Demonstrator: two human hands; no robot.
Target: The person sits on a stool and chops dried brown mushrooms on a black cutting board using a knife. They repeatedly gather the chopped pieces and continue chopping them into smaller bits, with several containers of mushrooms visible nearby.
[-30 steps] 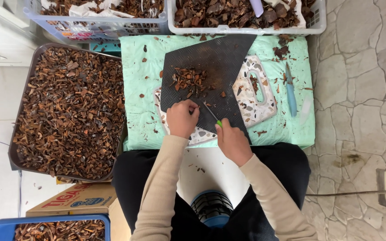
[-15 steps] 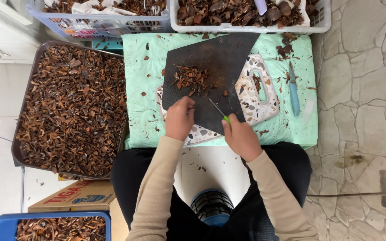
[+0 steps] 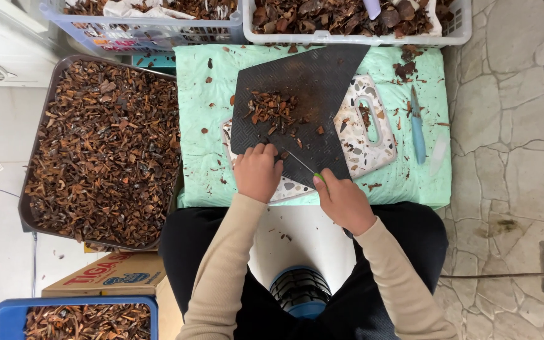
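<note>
I see a small pile of dry brown bark pieces (image 3: pixel 273 108) lying on the dark ribbed rubber mat (image 3: pixel 310 88), which covers a speckled white cutting board (image 3: pixel 373 135) on the mint-green cloth (image 3: pixel 199 126). My left hand (image 3: pixel 257 171) is curled closed at the near edge of the mat; what it pins I cannot tell. My right hand (image 3: pixel 344 201) is closed around a green-handled knife (image 3: pixel 302 165), whose thin blade points toward the left hand. A blue knife (image 3: pixel 417 129) lies at the right.

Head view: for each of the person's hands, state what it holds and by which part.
The right hand grips a knife by its green handle. The left hand pins a brown piece on the black mat; the piece is hidden under the fingers.
</note>
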